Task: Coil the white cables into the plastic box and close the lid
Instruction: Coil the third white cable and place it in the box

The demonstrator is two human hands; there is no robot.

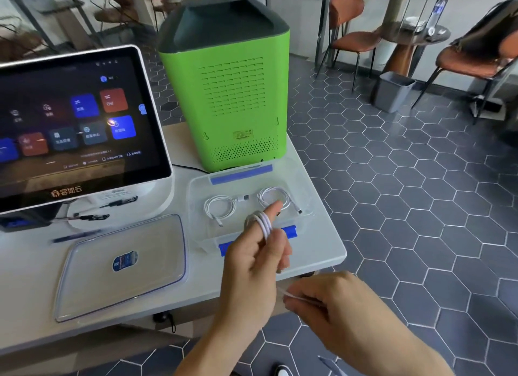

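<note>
Partly blurred, left hand [256,259] grips coiled cable [262,224]; right hand [322,300] pinches its tail.

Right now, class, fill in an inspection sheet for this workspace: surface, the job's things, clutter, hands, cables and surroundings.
Surface: white table.
Job's things: open plastic box with blue latches; lid lying beside it.
Clutter: touchscreen terminal, green machine, pen.
Hands: left hand holds a cable coil wound round its fingers; right hand pinches the cable's loose end.
Cables: two coiled white cables lie in the box.
Surroundings: hexagon-tiled floor, chairs, grey bin.
</note>
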